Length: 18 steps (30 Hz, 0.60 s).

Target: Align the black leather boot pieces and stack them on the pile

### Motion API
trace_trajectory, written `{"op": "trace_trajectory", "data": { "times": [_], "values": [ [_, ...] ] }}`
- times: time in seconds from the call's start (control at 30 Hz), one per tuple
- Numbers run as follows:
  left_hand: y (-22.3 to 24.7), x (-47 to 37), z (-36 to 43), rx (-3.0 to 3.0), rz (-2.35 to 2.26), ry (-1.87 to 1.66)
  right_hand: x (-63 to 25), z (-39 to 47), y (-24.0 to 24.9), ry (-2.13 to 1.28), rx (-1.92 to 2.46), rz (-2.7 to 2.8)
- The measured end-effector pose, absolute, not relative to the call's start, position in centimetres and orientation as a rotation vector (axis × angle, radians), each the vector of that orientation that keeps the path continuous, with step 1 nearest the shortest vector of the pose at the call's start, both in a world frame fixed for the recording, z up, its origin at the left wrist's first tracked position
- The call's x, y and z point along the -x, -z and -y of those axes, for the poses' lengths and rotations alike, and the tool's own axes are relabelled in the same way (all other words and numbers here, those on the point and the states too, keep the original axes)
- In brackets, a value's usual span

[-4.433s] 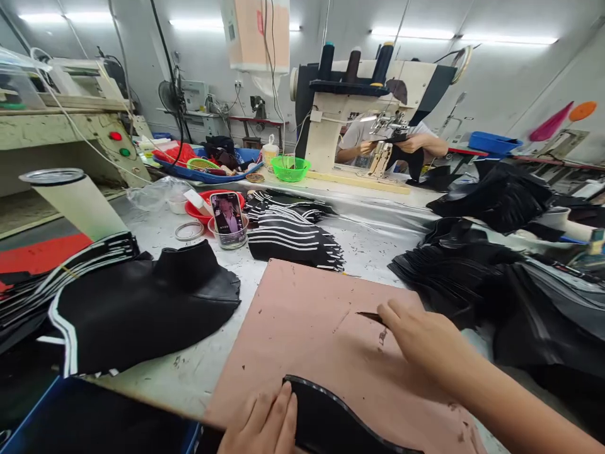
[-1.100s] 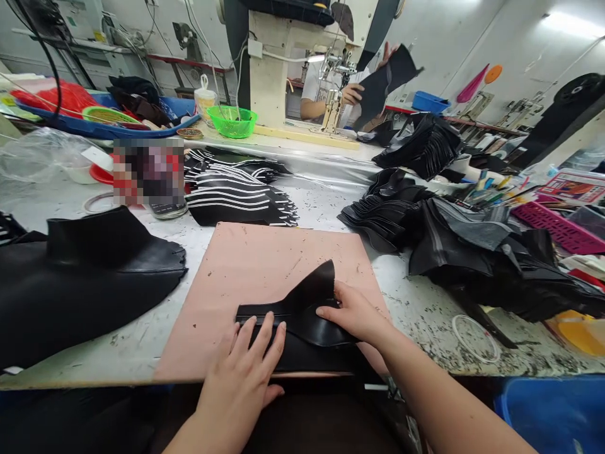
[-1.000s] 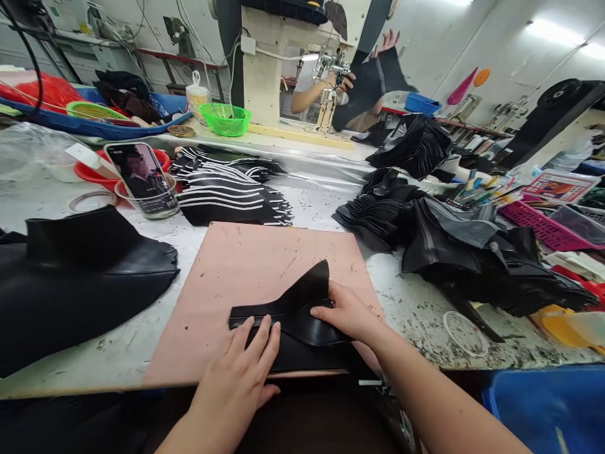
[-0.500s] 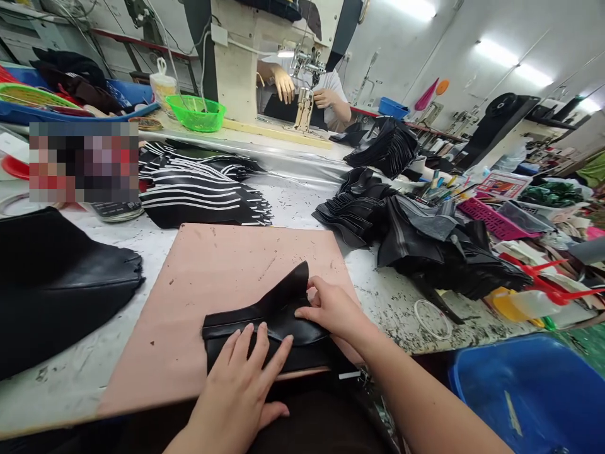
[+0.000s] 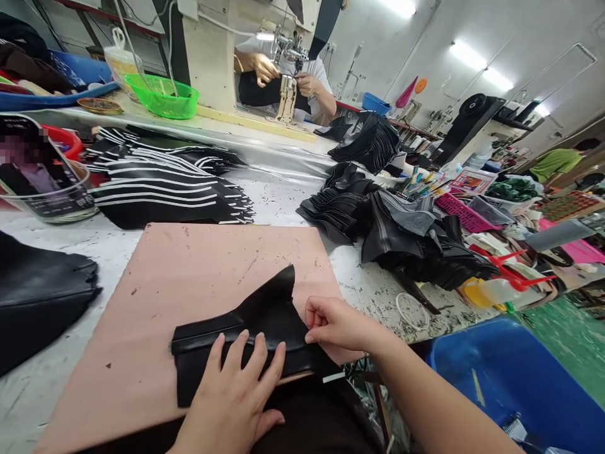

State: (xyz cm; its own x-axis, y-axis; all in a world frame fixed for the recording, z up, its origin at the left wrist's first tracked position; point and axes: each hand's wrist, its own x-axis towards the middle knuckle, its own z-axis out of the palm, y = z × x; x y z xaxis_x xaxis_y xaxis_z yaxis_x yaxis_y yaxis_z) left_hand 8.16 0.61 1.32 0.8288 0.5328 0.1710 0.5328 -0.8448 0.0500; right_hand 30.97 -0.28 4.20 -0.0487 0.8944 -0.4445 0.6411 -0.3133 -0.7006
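A black leather piece with a seam lies on the pink board, one pointed corner sticking up toward the back. My left hand rests on its lower part with the fingers spread flat. At the right edge of the leather is my right hand, its fingers curled and thumb pressed in against them. Whether a bit of the edge is between those fingertips is hidden. A short white strip shows at the leather's lower right end.
Striped black pieces lie behind the board, another black piece at left. Black leather stacks and a white ring are at right. A blue bin stands lower right. Across the table a person's hands work at a sewing machine.
The view has shifted right, so the board and leather sit further left. The leather has flattened out somewhat, and my right hand has drawn back to its right edge with fingers more curled.
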Motion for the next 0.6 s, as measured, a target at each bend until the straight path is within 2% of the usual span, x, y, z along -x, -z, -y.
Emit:
{"op": "trace_trajectory", "data": {
  "times": [0.23,0.37,0.43,0.6],
  "values": [
    [-1.3,-8.9,-0.3,-3.014,-0.908,-0.275,-29.8,1.4,-5.0,-0.888,1.985,2.013],
    [-1.2,-8.4,-0.4,-2.998,-0.908,-0.309,-28.6,4.9,-3.4,-0.191,1.581,2.392],
    [-1.3,-7.7,-0.6,-2.986,-0.890,-0.311,-28.4,6.6,-2.4,0.055,1.516,2.441],
    [-1.7,-3.9,-1.0,-2.963,-1.033,-0.342,-28.9,9.0,0.4,0.178,1.445,2.403]
  ]
}}
